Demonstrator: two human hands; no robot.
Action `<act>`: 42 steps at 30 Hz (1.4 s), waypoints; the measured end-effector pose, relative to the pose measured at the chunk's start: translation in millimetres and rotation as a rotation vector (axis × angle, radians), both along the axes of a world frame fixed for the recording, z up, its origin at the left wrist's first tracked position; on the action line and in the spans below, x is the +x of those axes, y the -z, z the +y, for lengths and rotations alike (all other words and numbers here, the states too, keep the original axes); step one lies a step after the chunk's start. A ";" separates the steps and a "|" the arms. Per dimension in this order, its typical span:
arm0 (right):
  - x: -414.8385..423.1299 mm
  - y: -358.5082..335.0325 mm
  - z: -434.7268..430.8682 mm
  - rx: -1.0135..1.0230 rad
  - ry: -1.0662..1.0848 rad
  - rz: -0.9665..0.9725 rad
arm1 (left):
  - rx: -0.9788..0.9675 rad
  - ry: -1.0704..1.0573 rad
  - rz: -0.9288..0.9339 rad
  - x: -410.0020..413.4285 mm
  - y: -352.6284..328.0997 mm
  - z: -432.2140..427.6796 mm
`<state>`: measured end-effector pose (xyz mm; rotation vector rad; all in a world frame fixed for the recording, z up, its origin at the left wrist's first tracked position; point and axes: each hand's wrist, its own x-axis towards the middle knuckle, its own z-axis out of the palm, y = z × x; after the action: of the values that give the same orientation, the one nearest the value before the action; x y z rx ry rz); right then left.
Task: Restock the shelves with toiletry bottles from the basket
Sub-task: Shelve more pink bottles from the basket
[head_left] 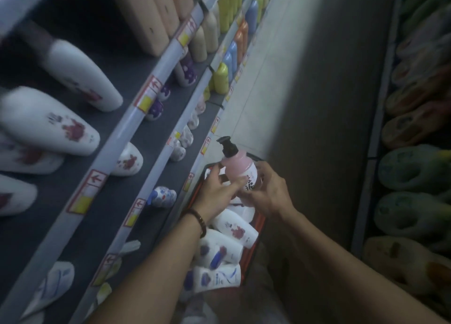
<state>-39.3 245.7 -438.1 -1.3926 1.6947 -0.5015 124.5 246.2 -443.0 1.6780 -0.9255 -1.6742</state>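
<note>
Your left hand [217, 189] and right hand [266, 194], centre frame, both grasp a pink pump bottle [240, 167].
Several bottles [234, 228] lie in the basket [260, 222] below; the shelves [109, 209] at left show gaps.

Arrows on shelf tags [97, 179]; pink bottle [240, 165] label illegible.

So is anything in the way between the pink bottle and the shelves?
Nothing visible. The left hand and right hand hold the pink bottle above the basket; only open air lies between it and the shelves to its left.
</note>
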 end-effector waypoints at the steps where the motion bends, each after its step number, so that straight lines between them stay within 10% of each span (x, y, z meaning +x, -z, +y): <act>1: 3.3 -13.2 -2.0 -0.005 -0.001 -0.021 | -0.014 -0.003 0.005 2.6 -12.3 -2.8; 19: 76.1 -228.5 -13.9 -0.073 -0.121 -0.296 | -0.208 -0.203 0.047 70.0 -237.0 10.2; 42: 185.6 -353.9 -31.2 -0.275 -0.932 -0.312 | -0.393 -0.599 -0.041 166.2 -361.9 114.3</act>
<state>146.3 214.5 -84.2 -1.9809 0.6135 -0.3781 290.7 360.4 -81.2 1.5182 -0.6274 -0.9921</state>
